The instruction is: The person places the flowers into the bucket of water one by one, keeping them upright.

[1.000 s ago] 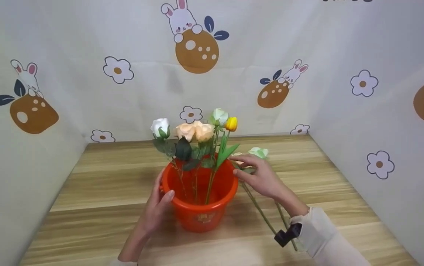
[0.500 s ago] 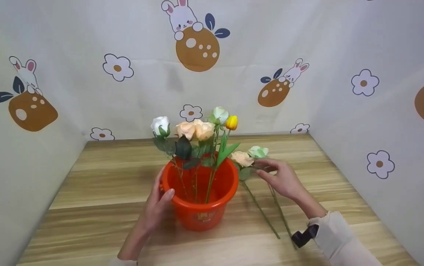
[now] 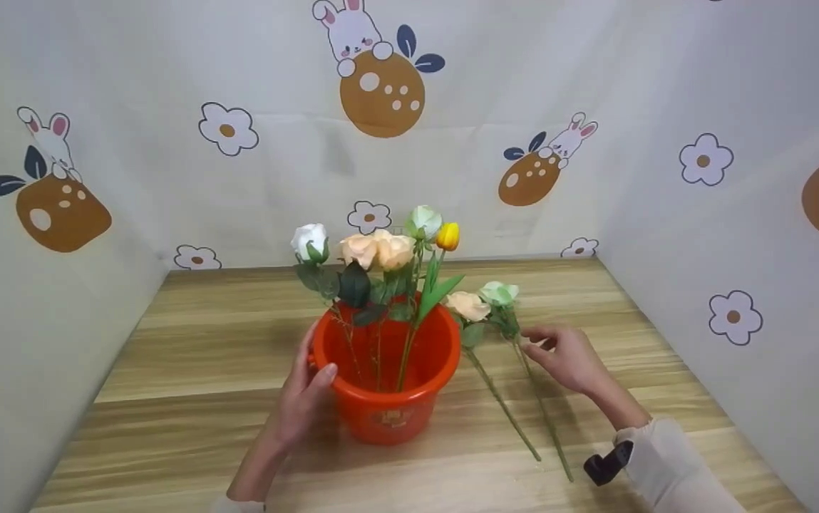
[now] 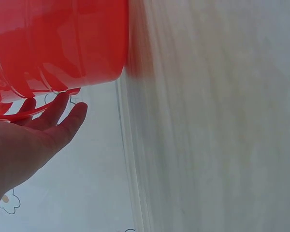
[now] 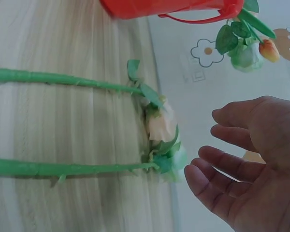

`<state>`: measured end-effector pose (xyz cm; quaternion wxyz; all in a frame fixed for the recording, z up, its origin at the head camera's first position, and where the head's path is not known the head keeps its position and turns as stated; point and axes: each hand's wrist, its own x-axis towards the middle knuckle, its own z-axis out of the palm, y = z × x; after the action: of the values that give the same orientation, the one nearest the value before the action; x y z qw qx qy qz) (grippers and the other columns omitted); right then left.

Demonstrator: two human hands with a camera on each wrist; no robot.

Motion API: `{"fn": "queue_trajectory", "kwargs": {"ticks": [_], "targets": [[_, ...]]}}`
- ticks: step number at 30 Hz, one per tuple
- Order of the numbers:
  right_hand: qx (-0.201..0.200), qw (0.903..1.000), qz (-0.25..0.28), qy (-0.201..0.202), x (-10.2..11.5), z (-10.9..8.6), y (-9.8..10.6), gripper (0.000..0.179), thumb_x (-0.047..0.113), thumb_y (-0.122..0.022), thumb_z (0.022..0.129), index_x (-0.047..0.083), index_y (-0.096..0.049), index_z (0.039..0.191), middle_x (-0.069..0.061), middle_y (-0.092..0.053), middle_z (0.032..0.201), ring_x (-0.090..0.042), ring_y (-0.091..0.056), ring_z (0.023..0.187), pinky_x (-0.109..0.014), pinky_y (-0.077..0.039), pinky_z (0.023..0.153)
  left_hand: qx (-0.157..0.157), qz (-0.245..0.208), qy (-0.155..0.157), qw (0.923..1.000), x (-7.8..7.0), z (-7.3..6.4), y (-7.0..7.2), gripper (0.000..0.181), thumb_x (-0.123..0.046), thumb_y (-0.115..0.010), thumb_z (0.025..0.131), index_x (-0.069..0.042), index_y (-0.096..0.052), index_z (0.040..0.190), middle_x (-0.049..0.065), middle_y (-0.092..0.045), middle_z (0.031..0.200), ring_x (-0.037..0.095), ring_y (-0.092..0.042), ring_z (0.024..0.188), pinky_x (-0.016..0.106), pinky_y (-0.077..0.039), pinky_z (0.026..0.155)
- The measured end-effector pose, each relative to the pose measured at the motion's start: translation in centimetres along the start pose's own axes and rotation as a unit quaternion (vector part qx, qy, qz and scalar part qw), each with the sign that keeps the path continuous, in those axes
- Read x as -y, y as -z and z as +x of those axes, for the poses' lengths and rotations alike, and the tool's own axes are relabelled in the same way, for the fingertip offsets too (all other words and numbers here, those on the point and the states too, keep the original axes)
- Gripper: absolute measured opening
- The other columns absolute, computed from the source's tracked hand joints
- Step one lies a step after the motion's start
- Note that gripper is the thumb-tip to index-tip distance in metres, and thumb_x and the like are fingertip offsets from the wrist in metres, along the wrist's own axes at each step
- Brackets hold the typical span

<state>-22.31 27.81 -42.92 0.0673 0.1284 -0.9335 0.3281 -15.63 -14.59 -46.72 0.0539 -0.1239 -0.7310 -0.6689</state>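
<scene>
An orange-red bucket (image 3: 386, 420) stands upright on the table with several artificial flowers in it: a white rose (image 3: 309, 243), peach roses (image 3: 378, 251), a pale green rose (image 3: 424, 222) and a yellow tulip (image 3: 447, 236). My left hand (image 3: 300, 399) holds the bucket's left side, thumb at the rim; in the left wrist view its fingers (image 4: 63, 113) lie by the bucket's handle. To the right of the bucket lie a loose peach rose (image 3: 469, 306) and a loose light green rose (image 3: 500, 293). Beside the green rose's stem is my right hand (image 3: 567, 356), fingers loosely bent, holding nothing.
The wood-grain table (image 3: 217, 342) is enclosed by pale cloth walls (image 3: 274, 192) printed with rabbits and flowers. A black device (image 3: 607, 464) is strapped on the right wrist. Both loose stems point toward the table's front.
My right hand has moved from the bucket's right rim, over the loose flower heads, rightward and toward me to the green rose's stem. The left hand stays on the bucket.
</scene>
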Motion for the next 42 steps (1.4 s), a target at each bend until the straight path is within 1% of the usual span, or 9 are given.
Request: {"fn": "queue_trajectory", "kwargs": {"ticks": [9, 13, 18, 20, 28, 32, 35, 39, 42], "targets": [[0.063, 0.9971, -0.04, -0.012, -1.1, -0.3, -0.2, 0.031, 0.007, -0.068, 0.094, -0.002, -0.075, 0.123, -0.026, -0.075, 0.115, -0.025, -0.072, 0.087, -0.041, -0.06, 0.074, -0.003, -0.003, -0.003, 1.0, -0.1, 0.2, 0.1, 0.073, -0.023, -0.053, 0.106, -0.031, -0.017, 0.17, 0.008, -0.028, 0.173, 0.042, -0.038, 0.154, 0.06, -0.043, 0.119], [0.101, 0.993, -0.062, -0.008, -1.2, -0.3, -0.3, 0.036, 0.002, -0.063, 0.091, -0.001, -0.075, 0.125, -0.029, -0.073, 0.117, -0.02, -0.067, 0.074, -0.038, -0.056, 0.07, -0.002, -0.006, -0.001, 1.0, -0.2, 0.2, 0.1, 0.073, -0.024, -0.053, 0.106, -0.032, -0.018, 0.169, 0.007, -0.028, 0.173, 0.041, -0.039, 0.154, 0.06, -0.044, 0.119], [0.133, 0.9873, -0.086, -0.004, -1.3, -0.5, -0.8, 0.038, 0.0, -0.063, 0.087, 0.001, -0.075, 0.123, -0.027, -0.074, 0.111, -0.032, -0.07, 0.09, -0.043, -0.056, 0.075, 0.002, -0.005, -0.011, 0.9999, 0.0, 0.2, 0.1, 0.075, -0.023, -0.053, 0.106, -0.026, -0.016, 0.17, 0.012, -0.026, 0.173, 0.043, -0.038, 0.154, 0.06, -0.042, 0.12], [0.138, 0.9862, -0.092, 0.005, -1.5, -0.6, -1.2, 0.037, -0.001, -0.065, 0.085, 0.001, -0.076, 0.12, -0.022, -0.075, 0.106, -0.032, -0.07, 0.097, -0.045, -0.057, 0.079, 0.003, -0.004, -0.016, 0.9999, 0.0, 0.2, 0.1, 0.075, -0.022, -0.053, 0.105, -0.023, -0.015, 0.17, 0.014, -0.025, 0.173, 0.045, -0.037, 0.154, 0.061, -0.041, 0.12], [0.142, 0.9846, -0.097, 0.031, -2.0, -0.6, -2.1, 0.027, 0.0, -0.068, 0.085, -0.002, -0.077, 0.11, -0.004, -0.066, 0.08, -0.015, -0.055, 0.073, -0.033, -0.048, 0.065, 0.005, -0.003, -0.016, 0.9999, 0.0, 0.1, 0.1, 0.074, -0.023, -0.052, 0.106, -0.025, -0.015, 0.17, 0.013, -0.025, 0.174, 0.044, -0.037, 0.154, 0.061, -0.04, 0.12], [0.141, 0.984, -0.102, 0.038, -2.2, -0.5, -2.1, 0.025, 0.002, -0.069, 0.086, -0.004, -0.078, 0.108, -0.004, -0.066, 0.08, -0.015, -0.055, 0.073, -0.034, -0.049, 0.065, 0.007, -0.005, -0.018, 0.9998, 0.0, 0.1, 0.1, 0.073, -0.023, -0.051, 0.107, -0.025, -0.015, 0.17, 0.013, -0.025, 0.174, 0.044, -0.037, 0.154, 0.062, -0.04, 0.121], [0.135, 0.9843, -0.105, 0.042, -2.3, -0.5, -2.1, 0.025, 0.001, -0.068, 0.084, -0.004, -0.079, 0.105, -0.007, -0.069, 0.083, -0.019, -0.06, 0.077, -0.04, -0.055, 0.07, 0.006, -0.002, -0.015, 0.9999, -0.1, 0.1, 0.1, 0.073, -0.023, -0.051, 0.107, -0.026, -0.015, 0.17, 0.013, -0.024, 0.174, 0.044, -0.037, 0.154, 0.062, -0.039, 0.121], [0.126, 0.9866, -0.102, 0.021, -2.0, -0.6, -1.9, 0.026, 0.001, -0.067, 0.082, -0.004, -0.08, 0.104, -0.014, -0.075, 0.093, -0.031, -0.071, 0.09, -0.051, -0.06, 0.085, 0.003, -0.001, -0.007, 1.0, -0.1, 0.1, 0.0, 0.073, -0.023, -0.051, 0.107, -0.028, -0.015, 0.17, 0.012, -0.024, 0.174, 0.044, -0.036, 0.155, 0.062, -0.04, 0.121], [0.119, 0.9889, -0.089, 0.003, -1.8, -0.5, -1.5, 0.024, 0.001, -0.067, 0.085, -0.004, -0.08, 0.105, -0.016, -0.077, 0.097, -0.034, -0.072, 0.095, -0.051, -0.06, 0.087, 0.0, -0.002, 0.0, 1.0, -0.1, 0.0, 0.0, 0.073, -0.024, -0.052, 0.107, -0.03, -0.015, 0.17, 0.01, -0.024, 0.175, 0.042, -0.034, 0.157, 0.061, -0.038, 0.122]]}}
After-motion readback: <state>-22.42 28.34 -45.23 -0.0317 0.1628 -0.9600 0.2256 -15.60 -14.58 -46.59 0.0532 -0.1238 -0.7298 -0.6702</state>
